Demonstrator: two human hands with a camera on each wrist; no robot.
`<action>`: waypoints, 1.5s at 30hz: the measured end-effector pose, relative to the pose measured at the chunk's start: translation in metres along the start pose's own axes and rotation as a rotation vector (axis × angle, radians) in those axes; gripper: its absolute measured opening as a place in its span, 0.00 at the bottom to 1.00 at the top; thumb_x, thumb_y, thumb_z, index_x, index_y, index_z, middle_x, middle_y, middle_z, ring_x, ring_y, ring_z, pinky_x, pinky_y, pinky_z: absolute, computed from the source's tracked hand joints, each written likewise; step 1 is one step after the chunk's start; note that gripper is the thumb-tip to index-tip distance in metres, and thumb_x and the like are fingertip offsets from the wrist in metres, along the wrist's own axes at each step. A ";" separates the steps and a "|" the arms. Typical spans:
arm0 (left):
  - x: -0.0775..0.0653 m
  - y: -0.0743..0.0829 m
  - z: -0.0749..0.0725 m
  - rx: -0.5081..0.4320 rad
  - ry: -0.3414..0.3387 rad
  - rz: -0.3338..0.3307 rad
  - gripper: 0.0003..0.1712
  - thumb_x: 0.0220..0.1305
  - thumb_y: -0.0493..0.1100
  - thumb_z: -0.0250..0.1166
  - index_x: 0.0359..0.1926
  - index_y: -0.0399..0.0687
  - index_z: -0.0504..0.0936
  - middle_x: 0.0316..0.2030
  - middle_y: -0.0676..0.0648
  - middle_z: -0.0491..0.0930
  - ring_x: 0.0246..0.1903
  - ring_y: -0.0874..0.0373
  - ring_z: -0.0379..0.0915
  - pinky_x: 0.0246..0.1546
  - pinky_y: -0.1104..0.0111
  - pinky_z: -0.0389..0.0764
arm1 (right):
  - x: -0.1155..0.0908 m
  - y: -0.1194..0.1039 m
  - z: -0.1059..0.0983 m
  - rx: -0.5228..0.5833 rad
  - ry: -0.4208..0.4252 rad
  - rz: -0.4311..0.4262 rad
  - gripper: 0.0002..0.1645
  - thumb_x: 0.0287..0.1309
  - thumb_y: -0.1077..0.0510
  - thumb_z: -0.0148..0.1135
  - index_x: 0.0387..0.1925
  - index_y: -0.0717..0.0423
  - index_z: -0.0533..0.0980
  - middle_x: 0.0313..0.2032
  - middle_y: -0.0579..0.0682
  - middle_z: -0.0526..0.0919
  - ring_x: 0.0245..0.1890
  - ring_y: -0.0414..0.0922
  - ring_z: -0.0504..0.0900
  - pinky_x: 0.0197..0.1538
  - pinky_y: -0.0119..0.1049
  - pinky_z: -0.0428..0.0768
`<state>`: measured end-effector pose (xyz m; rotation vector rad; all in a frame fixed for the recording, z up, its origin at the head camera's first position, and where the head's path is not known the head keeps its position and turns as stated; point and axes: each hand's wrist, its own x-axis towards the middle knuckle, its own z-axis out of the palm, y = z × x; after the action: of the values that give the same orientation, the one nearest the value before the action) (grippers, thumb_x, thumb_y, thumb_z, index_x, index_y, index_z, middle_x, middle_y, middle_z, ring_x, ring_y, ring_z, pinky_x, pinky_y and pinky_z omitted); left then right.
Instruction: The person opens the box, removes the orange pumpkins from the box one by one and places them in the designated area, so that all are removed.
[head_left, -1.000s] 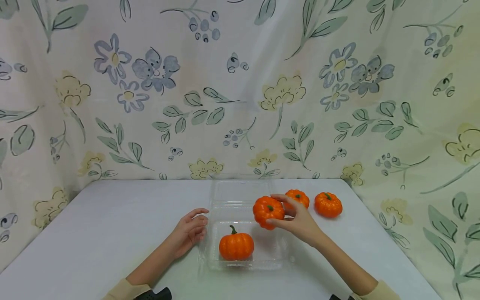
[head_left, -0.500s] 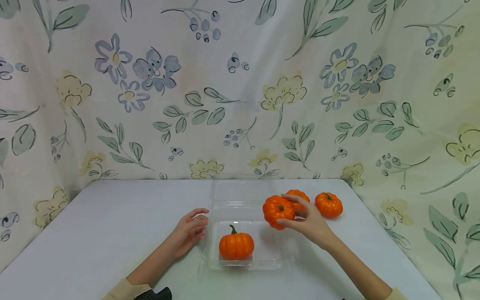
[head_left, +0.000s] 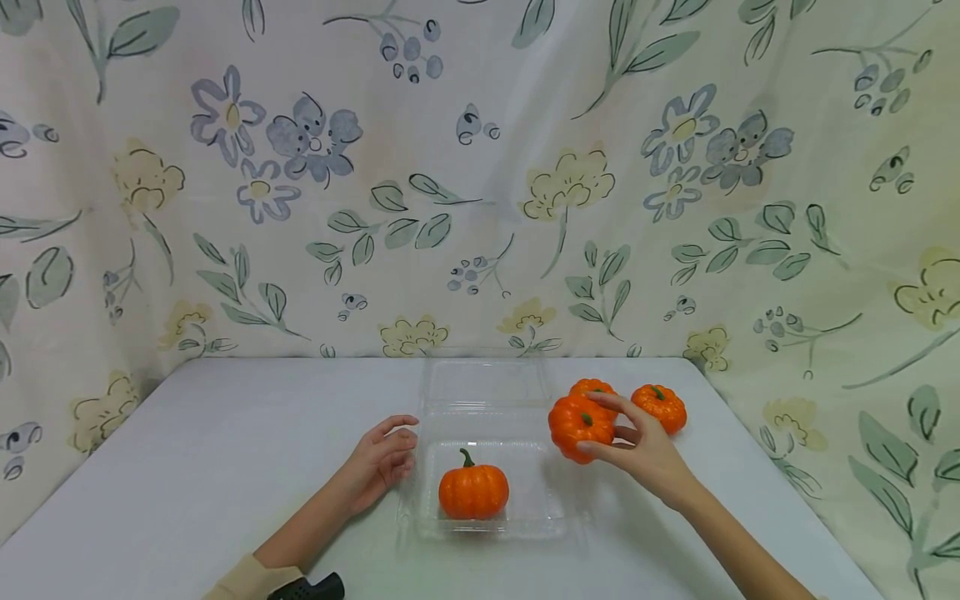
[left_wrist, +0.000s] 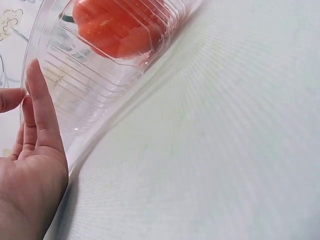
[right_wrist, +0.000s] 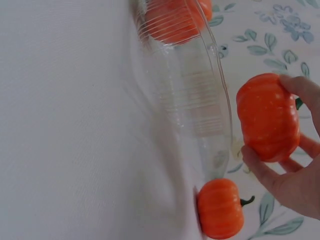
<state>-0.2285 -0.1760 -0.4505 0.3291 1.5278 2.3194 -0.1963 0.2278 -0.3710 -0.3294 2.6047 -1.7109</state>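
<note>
My right hand (head_left: 656, 462) grips a small orange toy pumpkin (head_left: 576, 429) with a green stem, thumb below and fingers above. It is held up over the right rim of a clear plastic clamshell box (head_left: 528, 492). The right wrist view shows the held pumpkin (right_wrist: 267, 117) raised above the box wall. Another pumpkin (head_left: 472, 493) sits upright in the box's front left part. My left hand (head_left: 377, 468) lies beside the box's left side with relaxed fingers. In the left wrist view its fingers (left_wrist: 42, 105) are right at the box's rim.
The box's lid (head_left: 483, 383) is folded back, away from me. Behind the held pumpkin, partly hidden, is a third pumpkin (head_left: 591, 386). One more pumpkin (head_left: 660, 407) rests to its right on the white table (head_left: 225, 450). A floral curtain (head_left: 480, 250) hangs behind the table.
My right hand has moved to the right with its pumpkin, from over the box's inside to over its right rim. The left hand and the pumpkin in the box have stayed put.
</note>
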 end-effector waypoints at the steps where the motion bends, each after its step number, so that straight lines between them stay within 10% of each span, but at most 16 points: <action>1: 0.000 0.000 0.000 -0.001 0.002 0.000 0.11 0.80 0.35 0.52 0.56 0.51 0.72 0.34 0.56 0.77 0.26 0.66 0.77 0.34 0.79 0.83 | -0.001 0.001 -0.001 -0.002 0.002 0.001 0.40 0.63 0.56 0.76 0.74 0.52 0.69 0.76 0.62 0.65 0.58 0.58 0.83 0.53 0.34 0.86; 34: -0.001 0.001 0.000 -0.010 0.007 0.002 0.13 0.81 0.36 0.51 0.60 0.50 0.72 0.35 0.56 0.79 0.27 0.65 0.76 0.35 0.79 0.83 | -0.016 0.023 -0.024 -0.074 0.089 0.047 0.42 0.65 0.55 0.74 0.75 0.58 0.67 0.72 0.65 0.69 0.61 0.65 0.81 0.51 0.38 0.88; 45: 0.000 0.001 0.000 0.005 0.025 0.000 0.13 0.81 0.37 0.52 0.61 0.48 0.71 0.35 0.56 0.79 0.27 0.65 0.76 0.35 0.79 0.83 | -0.015 0.033 -0.026 -0.100 0.087 0.040 0.41 0.66 0.56 0.73 0.74 0.62 0.67 0.74 0.64 0.65 0.66 0.61 0.73 0.51 0.22 0.81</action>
<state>-0.2284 -0.1764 -0.4500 0.3026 1.5455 2.3281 -0.1899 0.2664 -0.3919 -0.2073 2.7439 -1.6228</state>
